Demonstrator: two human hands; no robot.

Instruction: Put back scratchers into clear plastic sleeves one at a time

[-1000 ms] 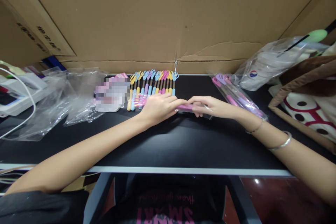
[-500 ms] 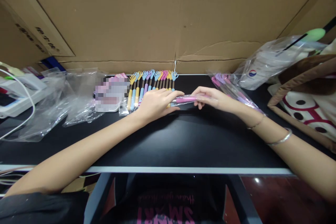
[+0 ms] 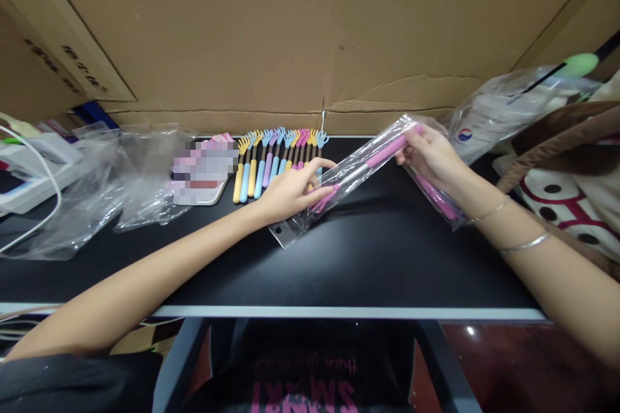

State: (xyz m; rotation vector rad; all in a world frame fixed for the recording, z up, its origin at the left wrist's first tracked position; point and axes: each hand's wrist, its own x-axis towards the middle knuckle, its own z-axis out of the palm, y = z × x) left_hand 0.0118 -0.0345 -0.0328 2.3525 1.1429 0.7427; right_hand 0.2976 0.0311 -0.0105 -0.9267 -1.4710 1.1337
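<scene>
A pink hand-shaped back scratcher sealed in a clear plastic sleeve [image 3: 349,174] hangs slanted above the black table [image 3: 339,258]. My right hand [image 3: 429,155] grips its handle end, up and to the right. My left hand [image 3: 290,192] pinches the lower claw end. A row of several loose scratchers [image 3: 276,158] with yellow, blue, purple and pink handles lies just behind my left hand. A pile of bagged pink scratchers [image 3: 436,197] lies under my right wrist.
Cardboard walls [image 3: 290,32] close off the back. Empty clear bags [image 3: 121,181] lie at the left beside a white device with a cable [image 3: 33,174]. A blurred card [image 3: 201,171] sits next to the row. A plastic bag [image 3: 504,110] and a fabric bag [image 3: 566,174] crowd the right.
Both hands lifted the bagged pink scratcher off the table. My right hand carried its handle end up and to the right toward the bagged pile; the sleeve now slants.
</scene>
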